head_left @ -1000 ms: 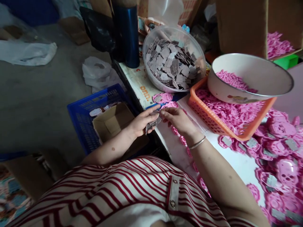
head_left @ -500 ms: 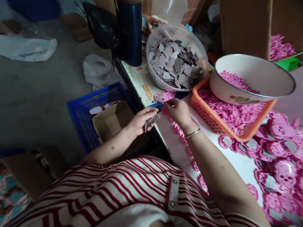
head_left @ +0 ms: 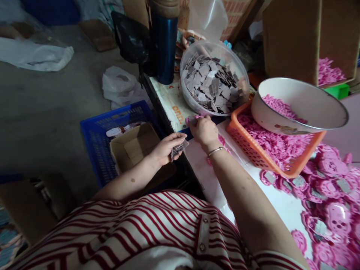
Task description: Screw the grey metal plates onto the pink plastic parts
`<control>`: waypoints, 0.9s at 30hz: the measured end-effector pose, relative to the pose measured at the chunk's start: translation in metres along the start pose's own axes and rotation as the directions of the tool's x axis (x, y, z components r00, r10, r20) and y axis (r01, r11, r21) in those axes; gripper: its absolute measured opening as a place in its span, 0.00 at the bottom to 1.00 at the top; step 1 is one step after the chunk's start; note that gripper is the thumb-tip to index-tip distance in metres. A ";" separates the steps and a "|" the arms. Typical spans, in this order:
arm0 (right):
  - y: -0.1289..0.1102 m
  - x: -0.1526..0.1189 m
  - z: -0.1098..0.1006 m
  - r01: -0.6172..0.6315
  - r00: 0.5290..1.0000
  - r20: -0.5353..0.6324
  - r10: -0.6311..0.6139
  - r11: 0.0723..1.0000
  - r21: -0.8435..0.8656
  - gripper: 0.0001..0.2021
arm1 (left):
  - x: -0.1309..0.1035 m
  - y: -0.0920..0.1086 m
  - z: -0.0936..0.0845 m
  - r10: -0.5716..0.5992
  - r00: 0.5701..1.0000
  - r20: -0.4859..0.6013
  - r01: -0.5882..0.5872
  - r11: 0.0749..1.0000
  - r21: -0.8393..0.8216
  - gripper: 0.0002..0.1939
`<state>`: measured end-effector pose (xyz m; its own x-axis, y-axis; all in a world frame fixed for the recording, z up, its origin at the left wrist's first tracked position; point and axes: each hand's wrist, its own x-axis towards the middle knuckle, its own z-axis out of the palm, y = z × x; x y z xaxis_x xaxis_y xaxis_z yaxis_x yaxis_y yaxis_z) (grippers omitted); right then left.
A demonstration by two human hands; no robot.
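Observation:
A stack of thin grey pieces [head_left: 177,150] is held in my left hand [head_left: 168,147], which hangs by the table edge with its fingers wrapped round the stack. My right hand [head_left: 204,132] reaches over the table, back upward, at a pink piece [head_left: 194,119] near the round tub; its fingertips are hidden, so what they hold cannot be made out. Beyond it, the clear round tub [head_left: 188,98] is full of loose grey pieces [head_left: 210,80]. Beside my right wrist, more pink pieces [head_left: 221,141] show, partly covered by the arm.
An orange basket [head_left: 302,161] of small pink parts stands at the right under an enamel bowl [head_left: 315,107]. Pink shapes with grey plates [head_left: 337,213] pile up nearer. A blue bottle [head_left: 166,48] stands behind; a blue crate [head_left: 97,150] holds a cardboard box at the left.
My right hand has moved slightly left and down, onto the pink piece by the tub. My left hand still holds the grey stack. The view has shifted a little.

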<state>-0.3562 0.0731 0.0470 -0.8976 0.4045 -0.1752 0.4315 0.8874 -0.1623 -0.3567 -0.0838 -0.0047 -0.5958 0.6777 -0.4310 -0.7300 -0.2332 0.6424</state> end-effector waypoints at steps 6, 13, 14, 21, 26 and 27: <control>0.009 -0.015 -0.005 -0.040 0.999 0.031 0.032 0.938 0.344 0.18 | -0.001 0.005 -0.002 0.016 0.998 0.057 -0.016 1.000 0.006 0.20; 0.020 -0.048 -0.007 -0.164 0.935 0.324 -0.142 0.637 0.753 0.20 | -0.003 0.008 -0.002 0.037 0.992 0.120 -0.042 0.998 0.041 0.24; 0.020 -0.050 -0.006 -0.182 0.933 0.328 -0.148 0.593 0.785 0.22 | -0.003 0.007 -0.002 0.037 0.991 0.127 -0.044 0.997 0.058 0.26; 0.019 -0.056 0.000 -0.299 0.923 0.360 -0.133 0.341 0.891 0.27 | -0.007 0.004 0.005 0.090 0.974 0.207 -0.168 0.903 0.395 0.30; 0.024 -0.061 0.001 -0.272 0.949 0.300 -0.096 0.229 0.935 0.26 | -0.011 0.004 0.010 0.098 0.986 0.137 -0.140 0.928 0.344 0.40; 0.026 -0.063 0.002 -0.244 0.960 0.267 -0.080 0.226 0.943 0.26 | -0.012 0.004 0.010 0.068 0.990 0.126 -0.103 0.948 0.302 0.36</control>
<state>-0.2887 0.0704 0.0522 -0.8725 0.2581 -0.4149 0.4009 -0.1073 -0.9098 -0.3489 -0.0853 0.0090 -0.5969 0.7428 -0.3032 -0.5293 -0.0806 0.8446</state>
